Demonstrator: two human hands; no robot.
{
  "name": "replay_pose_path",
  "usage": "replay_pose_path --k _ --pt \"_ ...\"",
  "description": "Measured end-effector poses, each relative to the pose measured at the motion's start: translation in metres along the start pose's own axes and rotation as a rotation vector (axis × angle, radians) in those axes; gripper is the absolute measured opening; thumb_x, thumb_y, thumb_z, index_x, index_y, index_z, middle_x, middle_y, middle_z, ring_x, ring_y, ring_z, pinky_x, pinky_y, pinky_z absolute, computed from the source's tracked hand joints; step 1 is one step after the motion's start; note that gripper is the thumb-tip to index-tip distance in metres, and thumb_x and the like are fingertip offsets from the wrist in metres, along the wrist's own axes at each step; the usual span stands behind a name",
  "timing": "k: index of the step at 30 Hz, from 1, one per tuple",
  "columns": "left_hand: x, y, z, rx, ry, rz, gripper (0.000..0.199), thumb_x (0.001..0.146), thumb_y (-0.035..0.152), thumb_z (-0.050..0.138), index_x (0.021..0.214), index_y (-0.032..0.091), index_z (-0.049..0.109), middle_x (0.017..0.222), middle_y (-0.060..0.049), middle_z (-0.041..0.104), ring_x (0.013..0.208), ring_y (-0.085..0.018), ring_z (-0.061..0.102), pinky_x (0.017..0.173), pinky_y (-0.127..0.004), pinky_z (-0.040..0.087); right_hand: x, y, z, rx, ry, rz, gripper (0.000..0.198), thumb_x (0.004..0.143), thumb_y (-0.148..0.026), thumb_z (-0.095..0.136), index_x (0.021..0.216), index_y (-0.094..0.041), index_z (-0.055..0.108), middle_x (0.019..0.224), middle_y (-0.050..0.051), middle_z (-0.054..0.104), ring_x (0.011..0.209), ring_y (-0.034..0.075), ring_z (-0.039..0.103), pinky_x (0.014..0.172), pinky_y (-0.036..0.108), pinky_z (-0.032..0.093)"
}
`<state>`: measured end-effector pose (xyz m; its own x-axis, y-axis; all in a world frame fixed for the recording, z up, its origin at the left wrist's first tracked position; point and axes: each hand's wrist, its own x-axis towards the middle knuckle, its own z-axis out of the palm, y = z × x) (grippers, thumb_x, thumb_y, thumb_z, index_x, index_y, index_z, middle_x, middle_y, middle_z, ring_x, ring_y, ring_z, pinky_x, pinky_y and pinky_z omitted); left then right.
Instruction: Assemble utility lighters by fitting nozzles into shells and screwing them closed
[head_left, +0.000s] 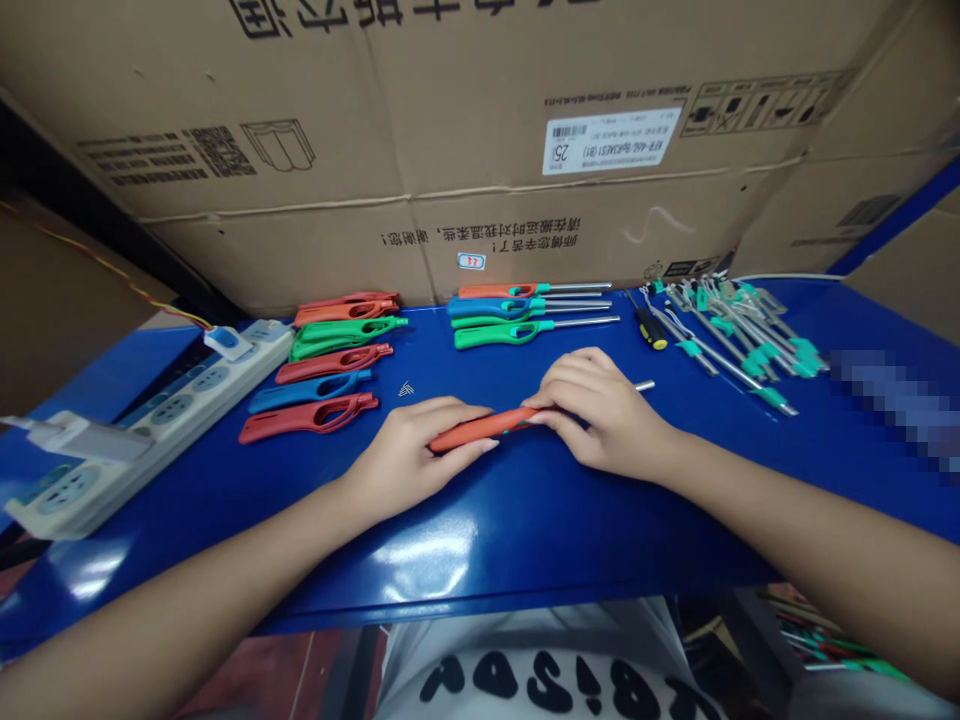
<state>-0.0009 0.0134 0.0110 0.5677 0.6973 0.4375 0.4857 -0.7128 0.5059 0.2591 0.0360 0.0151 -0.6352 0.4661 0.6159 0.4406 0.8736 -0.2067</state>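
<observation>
An orange gas lighter [480, 430] with a long metal tube lies across both hands, just above the blue tabletop. My left hand [416, 450] grips the butt end of its handle between thumb and fingers. My right hand [600, 415] closes around the front of the handle, hiding the trigger area; the silver tube tip shows past its far side. A bit of green shows along the handle's lower edge. Behind the hands lies a small heap of screws [406, 389]. Several whole lighters [502, 334] in green, blue and orange lie in a stack further back.
Red, green and blue handle shells [309, 418] form a row at left. A white power strip [161, 425] with plugs runs along the left edge. At back right are a black-and-yellow screwdriver [649, 328] and a pile of metal tubes with green parts [739, 330]. A cardboard wall [315, 240] stands behind.
</observation>
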Motion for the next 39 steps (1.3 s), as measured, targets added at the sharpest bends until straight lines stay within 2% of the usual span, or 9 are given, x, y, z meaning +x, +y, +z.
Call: replay_pose_path --k 3,7,13,18,23,27,31,35,39 --pt "0.003 0.001 -0.002 -0.083 0.056 -0.026 0.02 0.092 0.028 0.071 0.109 0.017 0.075 0.102 -0.006 0.078 0.089 -0.017 0.073 0.085 -0.027 0.056 0.0 0.01 -0.001 0.046 0.006 0.057 0.009 0.098 -0.021 0.059 0.094 -0.017 0.066 0.084 0.004 0.07 0.083 0.018 0.062 0.086 0.038 0.038" --pt "0.007 -0.001 -0.004 -0.129 0.072 -0.038 0.019 0.093 0.027 0.068 0.107 0.016 0.076 0.101 -0.008 0.078 0.089 -0.019 0.073 0.085 -0.029 0.058 0.0 0.02 -0.003 0.093 -0.045 0.102 0.01 0.095 -0.03 0.065 0.094 -0.02 0.067 0.088 0.003 0.072 0.086 0.019 0.063 0.088 0.038 0.037" --pt "0.008 -0.005 -0.01 -0.129 0.094 -0.132 0.019 0.094 0.03 0.066 0.102 0.016 0.077 0.099 -0.008 0.078 0.087 -0.019 0.072 0.082 -0.028 0.057 -0.001 0.025 -0.01 -0.005 -0.111 0.108 0.015 0.094 -0.033 0.067 0.101 -0.02 0.069 0.1 0.006 0.073 0.095 0.021 0.064 0.091 0.039 0.035" --pt "0.007 -0.006 -0.012 -0.127 0.126 -0.116 0.018 0.093 0.028 0.067 0.103 0.016 0.077 0.099 -0.007 0.077 0.087 -0.019 0.072 0.081 -0.028 0.057 -0.002 0.024 -0.008 -0.057 -0.167 0.115 0.017 0.096 -0.031 0.064 0.108 -0.02 0.071 0.105 0.006 0.076 0.099 0.021 0.064 0.097 0.042 0.035" --pt "0.007 -0.006 -0.012 -0.061 0.154 -0.058 0.016 0.093 0.024 0.068 0.104 0.015 0.074 0.101 -0.008 0.076 0.09 -0.018 0.071 0.086 -0.029 0.057 -0.004 0.019 -0.007 -0.126 -0.045 0.039 0.016 0.097 -0.027 0.061 0.101 -0.02 0.074 0.091 0.004 0.079 0.085 0.02 0.065 0.091 0.041 0.04" --pt "0.003 -0.001 -0.014 0.081 0.093 0.052 0.022 0.095 0.024 0.064 0.114 0.015 0.071 0.106 -0.009 0.074 0.094 -0.02 0.071 0.087 -0.03 0.056 -0.002 0.008 -0.01 -0.277 0.013 -0.062 0.018 0.099 -0.023 0.056 0.101 -0.021 0.074 0.085 0.002 0.079 0.084 0.02 0.065 0.089 0.042 0.04" --pt "-0.002 0.004 -0.012 0.237 -0.052 0.097 0.032 0.098 0.033 0.06 0.124 0.015 0.067 0.105 -0.009 0.074 0.088 -0.019 0.071 0.078 -0.028 0.057 0.0 -0.006 -0.007 -0.322 -0.05 -0.117 0.021 0.102 -0.023 0.052 0.107 -0.019 0.072 0.09 0.001 0.08 0.087 0.019 0.064 0.093 0.042 0.038" --pt "-0.002 0.002 -0.011 0.317 -0.11 0.039 0.036 0.102 0.038 0.052 0.125 0.016 0.068 0.106 -0.01 0.074 0.086 -0.022 0.073 0.072 -0.03 0.057 0.001 -0.006 -0.006 -0.354 -0.15 0.004 0.022 0.101 -0.032 0.057 0.109 -0.018 0.072 0.102 0.005 0.079 0.097 0.023 0.063 0.099 0.046 0.035" --pt "0.001 -0.002 -0.013 0.338 -0.104 -0.045 0.038 0.103 0.041 0.049 0.123 0.016 0.07 0.107 -0.01 0.074 0.09 -0.023 0.072 0.075 -0.031 0.056 -0.002 0.014 -0.013 -0.487 -0.182 0.172 0.038 0.091 -0.032 0.07 0.123 -0.011 0.067 0.112 0.013 0.076 0.104 0.032 0.061 0.098 0.051 0.034"
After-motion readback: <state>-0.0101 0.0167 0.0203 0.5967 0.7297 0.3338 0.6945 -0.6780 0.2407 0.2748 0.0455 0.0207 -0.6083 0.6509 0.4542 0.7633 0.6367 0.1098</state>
